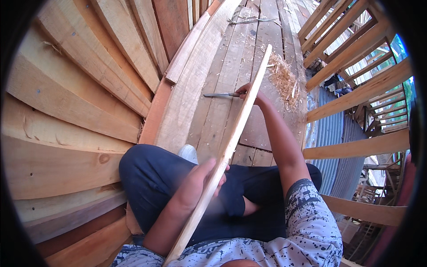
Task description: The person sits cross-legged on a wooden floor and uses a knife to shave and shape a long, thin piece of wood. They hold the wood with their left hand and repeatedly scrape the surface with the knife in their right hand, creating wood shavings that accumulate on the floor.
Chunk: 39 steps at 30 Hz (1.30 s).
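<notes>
Two hands at work: left hand (199, 182) and right hand (246, 91), both on one long thin wooden strip (231, 138).
Strip position: slanting from the chest out over the plank floor (222, 66), near end cut off at the lower edge, far end resting near the wood shavings (284, 80).
Left grip: wrapped around the strip above the lap, fingers curled over its edge.
Right grip: closed on the handle of a chisel (220, 95), blade pointing left, hand touching the strip's edge partway along.
Progress: judging by the shavings piled beside the far end, some paring already done; how much of the edge remains untrimmed, hard to say.
Surroundings: curved wall of planks (80, 89) on the left, timber railing (356, 66) on the right.
Hidden: chisel handle inside the fist, strip's worked face turned away, left hand slightly blurred.
</notes>
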Available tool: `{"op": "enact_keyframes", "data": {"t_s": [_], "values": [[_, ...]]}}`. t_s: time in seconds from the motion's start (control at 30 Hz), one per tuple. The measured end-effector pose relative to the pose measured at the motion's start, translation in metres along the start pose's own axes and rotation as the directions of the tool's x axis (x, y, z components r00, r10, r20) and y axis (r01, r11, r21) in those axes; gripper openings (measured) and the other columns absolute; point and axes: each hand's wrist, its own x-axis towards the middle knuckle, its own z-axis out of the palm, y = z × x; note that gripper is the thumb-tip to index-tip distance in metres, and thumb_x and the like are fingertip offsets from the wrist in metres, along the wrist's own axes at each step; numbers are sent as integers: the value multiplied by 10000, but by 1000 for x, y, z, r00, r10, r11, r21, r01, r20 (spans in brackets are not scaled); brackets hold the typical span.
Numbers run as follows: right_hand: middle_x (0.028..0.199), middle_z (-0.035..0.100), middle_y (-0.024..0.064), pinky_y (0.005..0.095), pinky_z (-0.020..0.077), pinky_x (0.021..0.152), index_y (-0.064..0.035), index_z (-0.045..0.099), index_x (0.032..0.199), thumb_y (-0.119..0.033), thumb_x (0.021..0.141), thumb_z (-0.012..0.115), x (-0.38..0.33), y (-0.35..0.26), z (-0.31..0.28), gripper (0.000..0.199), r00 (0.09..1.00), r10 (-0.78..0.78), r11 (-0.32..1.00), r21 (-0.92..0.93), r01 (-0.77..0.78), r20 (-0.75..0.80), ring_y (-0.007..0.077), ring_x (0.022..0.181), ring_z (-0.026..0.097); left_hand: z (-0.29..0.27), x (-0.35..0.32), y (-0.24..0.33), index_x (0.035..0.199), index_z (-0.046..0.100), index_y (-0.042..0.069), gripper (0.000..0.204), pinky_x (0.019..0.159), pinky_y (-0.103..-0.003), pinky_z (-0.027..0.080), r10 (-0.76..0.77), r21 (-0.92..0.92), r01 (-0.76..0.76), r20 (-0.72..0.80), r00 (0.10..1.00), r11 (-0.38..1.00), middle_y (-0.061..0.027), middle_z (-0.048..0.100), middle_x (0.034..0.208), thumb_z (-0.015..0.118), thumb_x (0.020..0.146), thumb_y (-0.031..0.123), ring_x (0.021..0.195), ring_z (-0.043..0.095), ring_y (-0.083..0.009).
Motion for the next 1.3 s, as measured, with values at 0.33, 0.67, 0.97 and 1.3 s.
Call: {"op": "enact_keyframes", "data": {"t_s": [0.33, 0.67, 0.97, 1.3], "values": [[944, 741, 189, 351, 547, 762, -31, 747, 1085, 20, 795, 572, 28, 30, 41, 343, 961, 137, 985, 138, -106, -241, 253, 842, 701, 3, 3, 0, 1179, 536, 1, 518, 467, -202, 395, -3, 20, 4, -15, 1000, 1000, -23, 503, 751, 342, 1039, 460, 510, 473, -79], [952, 738, 206, 349, 556, 753, -21, 741, 1093, -47, 743, 585, 13, 19, 19, 384, 806, 409, 906, 298, -301, -428, 283, 838, 718, 2, 5, -2, 1183, 536, 3, 516, 468, -199, 397, -11, 22, 11, -18, 1000, 1000, -23, 501, 755, 335, 1043, 457, 511, 476, -79], [927, 751, 148, 317, 541, 724, 0, 726, 1121, -37, 722, 675, 15, 12, 23, 404, 803, 427, 898, 302, -321, -415, 186, 792, 678, -1, 3, -1, 1180, 541, 15, 511, 475, -197, 396, -8, 17, 8, -29, 1000, 1000, -20, 504, 765, 344, 1036, 465, 528, 482, -78], [1005, 747, 101, 312, 553, 814, -24, 724, 1133, 31, 797, 684, -9, 12, -2, 343, 963, -201, 979, 48, 196, 178, 153, 917, 681, 2, 5, 0, 1177, 545, 9, 516, 479, -196, 396, -12, 60, 13, -14, 1000, 998, -24, 506, 762, 346, 1033, 462, 526, 478, -78]]}}
